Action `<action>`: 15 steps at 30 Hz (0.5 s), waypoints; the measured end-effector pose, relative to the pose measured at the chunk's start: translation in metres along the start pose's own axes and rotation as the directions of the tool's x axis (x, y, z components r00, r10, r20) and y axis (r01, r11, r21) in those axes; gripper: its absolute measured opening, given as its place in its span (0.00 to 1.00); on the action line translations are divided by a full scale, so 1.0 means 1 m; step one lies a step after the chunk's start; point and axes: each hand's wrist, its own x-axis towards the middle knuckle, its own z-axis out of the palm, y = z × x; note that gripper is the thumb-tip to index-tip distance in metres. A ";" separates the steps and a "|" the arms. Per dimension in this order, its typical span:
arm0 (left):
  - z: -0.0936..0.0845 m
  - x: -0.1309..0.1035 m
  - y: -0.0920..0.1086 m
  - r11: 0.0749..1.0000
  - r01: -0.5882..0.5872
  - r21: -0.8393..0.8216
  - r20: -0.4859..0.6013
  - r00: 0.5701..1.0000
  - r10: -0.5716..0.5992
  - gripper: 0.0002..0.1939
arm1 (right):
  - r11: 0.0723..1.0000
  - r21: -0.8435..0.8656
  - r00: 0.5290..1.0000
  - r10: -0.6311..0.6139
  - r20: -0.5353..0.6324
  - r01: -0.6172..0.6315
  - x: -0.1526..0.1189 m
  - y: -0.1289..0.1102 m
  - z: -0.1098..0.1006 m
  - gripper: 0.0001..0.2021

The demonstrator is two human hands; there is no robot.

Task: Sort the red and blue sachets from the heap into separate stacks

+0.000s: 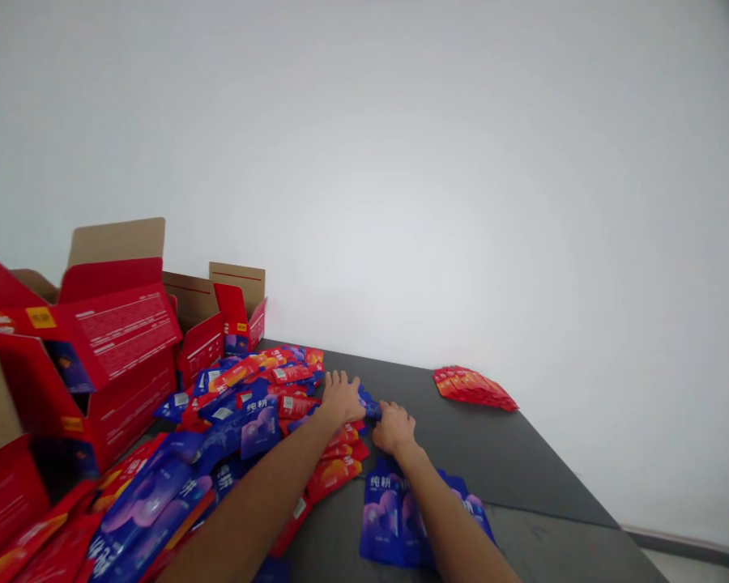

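My left hand (340,397) and right hand (394,427) meet over a small blue packet (370,406) at the far edge of a heap of packets (243,421) on the dark bench (510,461). The blue packet lies between the two hands, touching both; my left fingers are spread flat and half curled over its near end, while my right hand is loosely closed on its other end, though how firm either hold is I cannot tell from here. Both forearms stretch out from the bottom of the view.

The heap, a jumble of red and blue packets, spreads from my left hand down to the lower left corner. Under my right forearm lies a separate stack of blue packets (389,518), laid flat on the bench. Well apart, near the bench's far right edge, sits a small fan of red packets (474,387). At the left stand several open red cartons (115,348) with their brown flaps raised, the nearest just beside the heap. A plain white wall (462,162) fills the background.
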 end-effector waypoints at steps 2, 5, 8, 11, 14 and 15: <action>0.003 0.012 -0.004 0.999 0.042 -0.020 0.099 0.994 -0.039 0.39 | 1.000 -0.007 0.999 0.019 0.031 -0.019 0.007 0.003 0.004 0.24; 0.007 0.023 -0.010 0.996 0.071 -0.051 0.181 0.982 -0.061 0.37 | 1.000 -0.016 0.998 0.019 0.059 -0.018 0.013 0.005 0.007 0.20; 0.007 0.026 -0.015 0.994 0.078 -0.078 0.194 0.979 -0.062 0.35 | 1.000 -0.015 0.997 -0.004 0.078 0.005 0.013 0.006 0.008 0.17; 0.002 0.023 -0.017 0.990 0.100 -0.097 0.173 0.982 -0.082 0.39 | 0.999 -0.002 0.995 -0.033 0.092 0.033 0.010 0.002 0.007 0.16; -0.004 0.015 -0.020 0.988 0.105 -0.116 0.138 0.987 -0.088 0.40 | 0.998 0.025 0.993 -0.068 0.095 0.066 0.005 -0.005 0.004 0.16; -0.007 0.012 -0.021 0.987 0.102 -0.120 0.122 0.989 -0.088 0.39 | 0.996 0.036 0.992 -0.081 0.093 0.078 0.003 -0.008 0.002 0.17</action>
